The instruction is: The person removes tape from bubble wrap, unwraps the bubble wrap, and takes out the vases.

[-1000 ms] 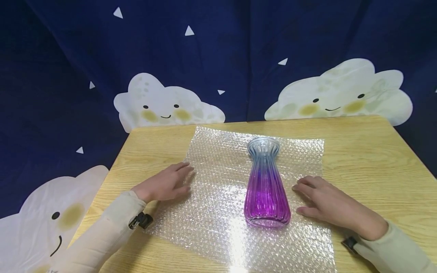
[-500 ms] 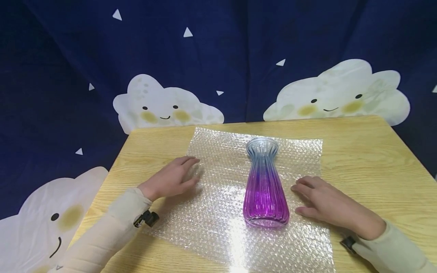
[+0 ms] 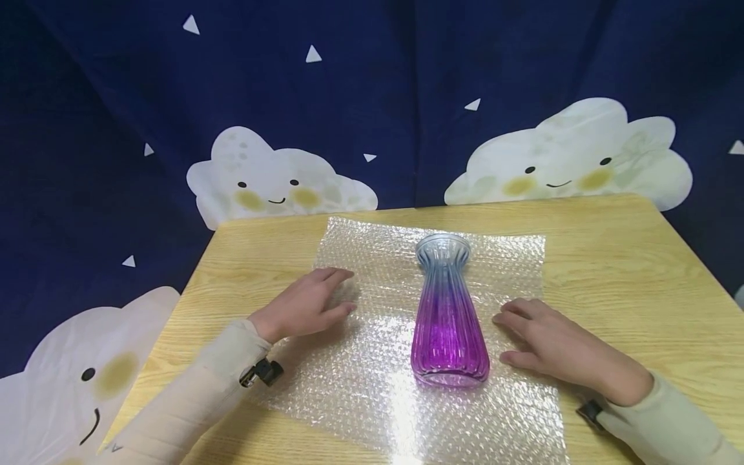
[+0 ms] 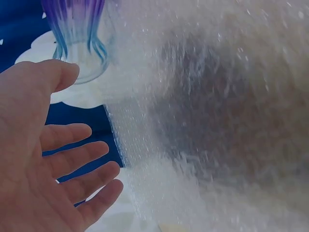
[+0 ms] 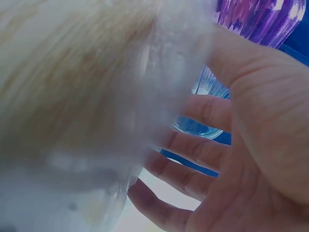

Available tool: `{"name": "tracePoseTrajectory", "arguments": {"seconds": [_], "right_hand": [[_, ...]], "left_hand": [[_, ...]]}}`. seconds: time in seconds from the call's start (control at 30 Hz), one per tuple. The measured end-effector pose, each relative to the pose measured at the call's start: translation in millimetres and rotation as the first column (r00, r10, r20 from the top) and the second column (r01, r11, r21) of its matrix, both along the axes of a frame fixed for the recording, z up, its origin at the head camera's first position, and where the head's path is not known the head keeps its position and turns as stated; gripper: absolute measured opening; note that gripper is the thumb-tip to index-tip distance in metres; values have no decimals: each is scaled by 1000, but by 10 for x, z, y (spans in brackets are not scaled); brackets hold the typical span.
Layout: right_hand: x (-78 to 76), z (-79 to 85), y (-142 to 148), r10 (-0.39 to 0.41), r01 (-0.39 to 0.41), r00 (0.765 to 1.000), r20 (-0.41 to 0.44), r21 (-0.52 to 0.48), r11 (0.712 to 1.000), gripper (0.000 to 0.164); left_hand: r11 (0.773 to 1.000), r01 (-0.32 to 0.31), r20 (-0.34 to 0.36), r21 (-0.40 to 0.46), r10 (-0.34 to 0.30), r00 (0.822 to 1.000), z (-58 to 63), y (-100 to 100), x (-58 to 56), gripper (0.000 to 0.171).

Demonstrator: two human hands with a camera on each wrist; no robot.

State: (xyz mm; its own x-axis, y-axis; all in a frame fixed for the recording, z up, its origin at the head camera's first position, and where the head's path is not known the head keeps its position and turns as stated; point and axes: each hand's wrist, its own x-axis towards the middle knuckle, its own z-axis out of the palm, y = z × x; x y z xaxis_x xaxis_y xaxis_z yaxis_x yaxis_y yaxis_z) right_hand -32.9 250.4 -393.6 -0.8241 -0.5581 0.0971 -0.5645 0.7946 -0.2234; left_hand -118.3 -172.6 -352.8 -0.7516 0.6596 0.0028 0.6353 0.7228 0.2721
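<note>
A ribbed glass vase (image 3: 449,323), blue-grey at the neck fading to purple, lies on a sheet of bubble wrap (image 3: 383,361) with its mouth away from me and base toward me. My left hand (image 3: 308,303) is over the left part of the sheet, fingers spread, apart from the vase. Just right of the vase, my right hand (image 3: 549,339) has loosely bent fingers by the sheet's right edge, holding nothing. In the left wrist view the left palm (image 4: 24,140) shows bare, while the right wrist view shows the right fingers (image 5: 188,145) with the vase (image 5: 260,19) beyond.
The sheet lies on a light wooden table (image 3: 628,271), which shows on both sides of it. Behind hangs a dark blue curtain (image 3: 325,103) with white smiling clouds (image 3: 285,174). Small black devices sit at the left wrist (image 3: 263,372) and the right wrist (image 3: 590,411).
My left hand has moved right, farther over the bubble wrap toward the vase. The right hand and the vase stay in place; the view shifts slightly.
</note>
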Motion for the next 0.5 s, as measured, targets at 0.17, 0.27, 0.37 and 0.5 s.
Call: {"name": "tracePoseTrajectory", "arguments": {"seconds": [0.17, 0.27, 0.37, 0.5], "right_hand": [[-3, 2, -4, 5, -5, 1000, 0, -4, 1000, 57], [-2, 0, -8, 4, -4, 1000, 1, -6, 1000, 56], [3, 2, -13, -5, 6, 1000, 9, -3, 1000, 57], [4, -2, -10, -10, 10, 1000, 10, 1, 1000, 58]], "left_hand": [[1000, -2, 43, 18, 1, 999, -7, 82, 9, 66], [999, -10, 71, 40, 7, 997, -16, 123, 19, 67], [998, -11, 79, 54, 6, 997, -34, 158, 28, 67], [998, -12, 93, 64, 6, 996, -62, 208, 43, 65]]}}
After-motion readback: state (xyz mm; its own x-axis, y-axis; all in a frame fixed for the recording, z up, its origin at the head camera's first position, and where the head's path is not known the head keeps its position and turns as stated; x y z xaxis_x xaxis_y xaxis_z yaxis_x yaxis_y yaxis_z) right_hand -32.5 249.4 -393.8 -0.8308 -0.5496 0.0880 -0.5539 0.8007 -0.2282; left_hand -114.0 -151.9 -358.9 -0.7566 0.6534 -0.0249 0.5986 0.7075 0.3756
